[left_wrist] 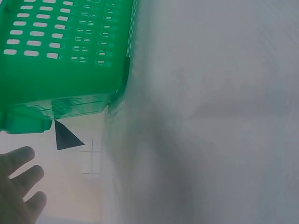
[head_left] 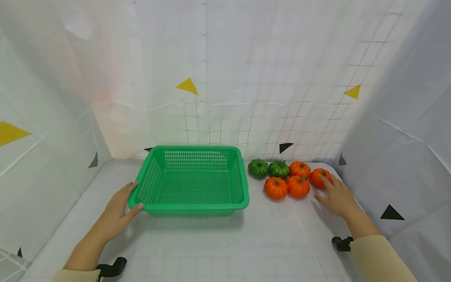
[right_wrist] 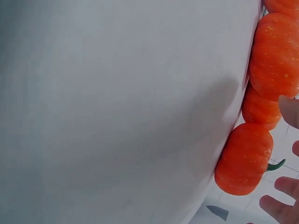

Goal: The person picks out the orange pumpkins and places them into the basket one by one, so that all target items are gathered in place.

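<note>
A green plastic basket with slotted walls stands on the table, holding nothing. My left hand is at its front left corner, fingers spread and thumb close to the rim; in the left wrist view a gap shows between the fingers and the basket. To the right sit several small orange pumpkins and two green pumpkins. My right hand reaches over the rightmost orange pumpkin, thumb and fingers spread apart. Whether the fingertips touch it I cannot tell. The right wrist view shows this pumpkin with its green stem.
White sheeting with yellow and black triangles walls the table at the back and both sides. Two orange pumpkins stand in the front row, close to the basket's right side. A black wrist mount sits on each forearm.
</note>
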Tool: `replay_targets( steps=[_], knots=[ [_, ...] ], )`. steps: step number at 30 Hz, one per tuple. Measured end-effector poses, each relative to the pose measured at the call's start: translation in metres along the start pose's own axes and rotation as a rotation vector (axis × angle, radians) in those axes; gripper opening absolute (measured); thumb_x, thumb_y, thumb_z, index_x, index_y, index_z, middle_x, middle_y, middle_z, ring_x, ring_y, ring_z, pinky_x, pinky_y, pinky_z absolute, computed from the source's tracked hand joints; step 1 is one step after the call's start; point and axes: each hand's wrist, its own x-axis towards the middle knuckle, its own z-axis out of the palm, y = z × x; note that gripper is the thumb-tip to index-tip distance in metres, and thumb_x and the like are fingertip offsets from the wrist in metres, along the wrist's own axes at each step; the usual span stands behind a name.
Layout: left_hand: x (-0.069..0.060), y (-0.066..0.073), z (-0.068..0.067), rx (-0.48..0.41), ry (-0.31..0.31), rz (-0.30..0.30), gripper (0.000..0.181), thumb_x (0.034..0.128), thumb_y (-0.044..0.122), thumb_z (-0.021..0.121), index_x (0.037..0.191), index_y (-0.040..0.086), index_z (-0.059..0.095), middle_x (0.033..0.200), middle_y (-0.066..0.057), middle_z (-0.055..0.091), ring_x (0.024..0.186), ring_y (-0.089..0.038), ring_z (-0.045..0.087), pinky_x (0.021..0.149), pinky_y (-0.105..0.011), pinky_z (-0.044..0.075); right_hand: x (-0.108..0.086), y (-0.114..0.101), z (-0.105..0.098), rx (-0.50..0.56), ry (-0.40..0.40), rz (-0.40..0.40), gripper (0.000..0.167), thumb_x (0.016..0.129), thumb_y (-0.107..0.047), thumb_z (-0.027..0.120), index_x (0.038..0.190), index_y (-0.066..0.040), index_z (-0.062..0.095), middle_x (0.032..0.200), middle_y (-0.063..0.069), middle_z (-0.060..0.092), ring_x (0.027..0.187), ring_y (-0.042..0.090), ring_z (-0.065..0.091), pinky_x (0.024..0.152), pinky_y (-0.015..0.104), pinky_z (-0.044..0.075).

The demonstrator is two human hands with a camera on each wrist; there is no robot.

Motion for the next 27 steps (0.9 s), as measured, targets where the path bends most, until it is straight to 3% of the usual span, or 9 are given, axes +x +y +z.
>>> replay_targets(
  steps=[7, 13, 21, 27],
  knots=[
    [0.003, 0.007, 0.004, -0.168, -0.029, -0.066, 0.071, 0.1023, 0.024, 0.057, 0.160, 0.008, 0.018, 0.158, -0.030, 0.022, 0.142, -0.054, 0.020, 0.104, -0.078, 0.022, 0.009, 0.005, 0.002, 0.050, 0.032, 0.011, 0.076, 0.094, -0.033, 0.068, 0.148, 0.007, 0.032, 0.144, 0.044, 0.025, 0.121, 0.068, 0.030, 0.096, 0.080, 0.030],
    [0.005, 0.010, 0.005, -0.241, -0.039, -0.143, 0.071, 0.1035, 0.023, 0.054, 0.161, 0.011, 0.013, 0.159, -0.031, 0.018, 0.142, -0.055, 0.020, 0.104, -0.078, 0.021, 0.015, 0.008, 0.002, 0.077, 0.077, 0.010, 0.074, 0.094, -0.030, 0.068, 0.147, 0.007, 0.031, 0.141, 0.046, 0.028, 0.117, 0.068, 0.034, 0.093, 0.080, 0.032],
    [0.003, 0.011, 0.006, -0.345, -0.063, -0.185, 0.072, 0.1051, 0.021, 0.052, 0.161, 0.012, 0.007, 0.159, -0.033, 0.016, 0.139, -0.052, 0.026, 0.103, -0.073, 0.029, 0.021, 0.014, 0.004, 0.117, 0.099, 0.035, 0.070, 0.093, -0.023, 0.068, 0.144, 0.011, 0.034, 0.139, 0.046, 0.029, 0.120, 0.065, 0.033, 0.098, 0.078, 0.029],
    [0.002, 0.008, 0.007, -0.367, -0.080, -0.203, 0.075, 0.1044, 0.020, 0.054, 0.161, 0.016, 0.005, 0.158, -0.031, 0.018, 0.139, -0.047, 0.029, 0.103, -0.066, 0.034, 0.029, 0.021, 0.007, 0.161, 0.113, 0.055, 0.072, 0.095, -0.025, 0.066, 0.145, 0.013, 0.032, 0.137, 0.044, 0.032, 0.120, 0.063, 0.034, 0.099, 0.077, 0.030]
  ],
)
